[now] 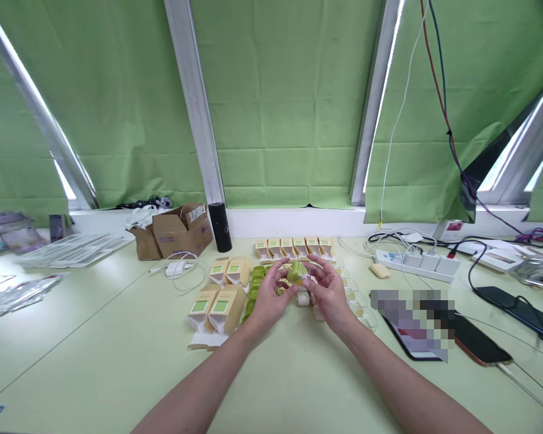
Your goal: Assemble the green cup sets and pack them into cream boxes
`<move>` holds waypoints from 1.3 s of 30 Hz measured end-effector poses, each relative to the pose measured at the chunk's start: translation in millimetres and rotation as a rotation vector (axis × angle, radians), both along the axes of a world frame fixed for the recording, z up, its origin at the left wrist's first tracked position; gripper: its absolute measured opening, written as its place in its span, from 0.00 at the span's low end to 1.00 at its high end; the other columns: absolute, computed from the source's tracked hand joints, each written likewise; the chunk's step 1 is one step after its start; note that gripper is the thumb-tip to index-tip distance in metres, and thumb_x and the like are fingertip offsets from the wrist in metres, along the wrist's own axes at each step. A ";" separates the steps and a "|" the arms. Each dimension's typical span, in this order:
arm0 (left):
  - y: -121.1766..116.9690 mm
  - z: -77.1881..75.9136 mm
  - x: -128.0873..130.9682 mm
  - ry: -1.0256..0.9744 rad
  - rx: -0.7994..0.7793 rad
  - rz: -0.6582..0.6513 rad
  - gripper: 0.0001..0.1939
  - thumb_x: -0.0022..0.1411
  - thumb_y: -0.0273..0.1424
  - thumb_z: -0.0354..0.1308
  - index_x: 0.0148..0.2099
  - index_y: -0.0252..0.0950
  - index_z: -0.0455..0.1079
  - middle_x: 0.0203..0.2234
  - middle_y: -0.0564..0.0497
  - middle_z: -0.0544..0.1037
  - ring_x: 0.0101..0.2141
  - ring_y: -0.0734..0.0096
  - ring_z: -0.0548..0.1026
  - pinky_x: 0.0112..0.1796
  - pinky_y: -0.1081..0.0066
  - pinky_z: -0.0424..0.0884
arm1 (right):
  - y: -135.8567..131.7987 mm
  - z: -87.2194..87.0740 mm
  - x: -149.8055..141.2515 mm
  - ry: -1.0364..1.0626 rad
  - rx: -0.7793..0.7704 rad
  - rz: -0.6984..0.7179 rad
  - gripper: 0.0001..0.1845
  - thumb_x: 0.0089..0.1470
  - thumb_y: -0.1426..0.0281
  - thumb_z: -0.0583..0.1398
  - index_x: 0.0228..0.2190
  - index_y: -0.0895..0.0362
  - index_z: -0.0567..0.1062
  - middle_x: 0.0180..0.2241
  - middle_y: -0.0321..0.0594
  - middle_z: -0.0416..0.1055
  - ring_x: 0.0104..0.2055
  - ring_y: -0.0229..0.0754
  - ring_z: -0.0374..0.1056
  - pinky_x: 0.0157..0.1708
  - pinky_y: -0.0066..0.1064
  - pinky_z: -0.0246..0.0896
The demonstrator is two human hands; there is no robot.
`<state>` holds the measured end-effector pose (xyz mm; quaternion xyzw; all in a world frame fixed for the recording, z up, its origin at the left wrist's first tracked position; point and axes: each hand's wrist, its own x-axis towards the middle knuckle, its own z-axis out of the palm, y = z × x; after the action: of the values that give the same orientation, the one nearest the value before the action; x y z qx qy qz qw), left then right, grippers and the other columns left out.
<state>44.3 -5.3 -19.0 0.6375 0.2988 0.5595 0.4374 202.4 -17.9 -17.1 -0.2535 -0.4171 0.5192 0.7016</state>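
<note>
Between my two hands, above the middle of the table, is a small green container with a clear plastic part [297,273]. My left hand [274,291] pinches it from the left, and the fingers of my right hand [328,289] close on its right side. Below and left of them stand several green cups [252,292], partly hidden by my left hand. White rounded pieces [303,299] lie under the hands. Several clear plastic covers [364,313] are lined up beside my right hand.
Open cream cartons with green labels [226,307] stand on the left, and more cartons [294,246] form a row behind. A brown cardboard box [181,232] and a black cylinder [219,227] are at the back. Phones [479,337] and a power strip [411,265] lie right.
</note>
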 end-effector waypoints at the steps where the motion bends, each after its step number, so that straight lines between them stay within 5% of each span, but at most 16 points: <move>1: -0.1 0.5 0.0 -0.006 -0.009 0.002 0.37 0.57 0.42 0.74 0.64 0.40 0.67 0.46 0.45 0.79 0.45 0.62 0.77 0.44 0.66 0.72 | -0.4 0.6 -0.2 -0.017 0.008 -0.001 0.36 0.37 0.71 0.78 0.49 0.51 0.77 0.48 0.44 0.81 0.51 0.51 0.75 0.47 0.39 0.72; 10: 3.4 2.0 0.8 -0.087 -0.035 -0.074 0.30 0.53 0.37 0.76 0.56 0.39 0.73 0.55 0.42 0.78 0.50 0.57 0.78 0.52 0.60 0.74 | -3.8 6.5 -0.7 -0.118 0.112 0.010 0.35 0.38 0.71 0.77 0.50 0.49 0.77 0.50 0.46 0.80 0.53 0.54 0.73 0.45 0.40 0.70; 16: 4.0 1.6 -2.4 -0.057 -0.017 -0.033 0.29 0.52 0.34 0.75 0.56 0.38 0.74 0.53 0.42 0.79 0.51 0.57 0.77 0.54 0.59 0.73 | -1.3 6.7 9.8 -0.156 0.140 -0.240 0.19 0.51 0.64 0.70 0.46 0.51 0.79 0.45 0.44 0.81 0.51 0.51 0.72 0.49 0.42 0.67; 20: -2.2 6.8 -10.0 0.206 0.052 0.061 0.24 0.55 0.30 0.72 0.55 0.40 0.74 0.52 0.43 0.79 0.49 0.57 0.76 0.52 0.57 0.72 | 7.9 2.2 18.7 -0.159 0.114 -0.400 0.15 0.54 0.63 0.68 0.44 0.53 0.79 0.38 0.41 0.79 0.41 0.47 0.71 0.44 0.41 0.65; 25: -10.3 16.7 -16.4 0.617 0.266 0.170 0.22 0.51 0.30 0.73 0.50 0.40 0.77 0.45 0.44 0.79 0.47 0.50 0.74 0.50 0.54 0.69 | 13.8 -1.7 22.5 -0.153 0.095 -0.430 0.14 0.53 0.64 0.67 0.42 0.53 0.79 0.34 0.38 0.78 0.36 0.44 0.69 0.39 0.38 0.63; 31: -16.9 25.9 -16.1 1.024 0.447 0.115 0.18 0.50 0.35 0.74 0.43 0.40 0.77 0.36 0.45 0.79 0.44 0.47 0.73 0.47 0.54 0.63 | 15.2 -3.3 22.1 -0.158 0.092 -0.426 0.13 0.52 0.64 0.67 0.41 0.53 0.79 0.33 0.37 0.77 0.34 0.43 0.69 0.40 0.38 0.64; 39: -17.8 23.6 -15.7 1.214 0.487 0.029 0.16 0.51 0.40 0.73 0.38 0.39 0.76 0.33 0.43 0.80 0.43 0.45 0.74 0.45 0.55 0.61 | 16.4 -5.8 21.7 -0.158 0.074 -0.395 0.14 0.52 0.64 0.67 0.41 0.53 0.78 0.33 0.36 0.77 0.33 0.42 0.68 0.40 0.38 0.63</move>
<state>28.6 -23.1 4.7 0.9168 0.3660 0.1576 0.0263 224.2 -1.5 -22.9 -0.3443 -0.4317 0.3344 0.7637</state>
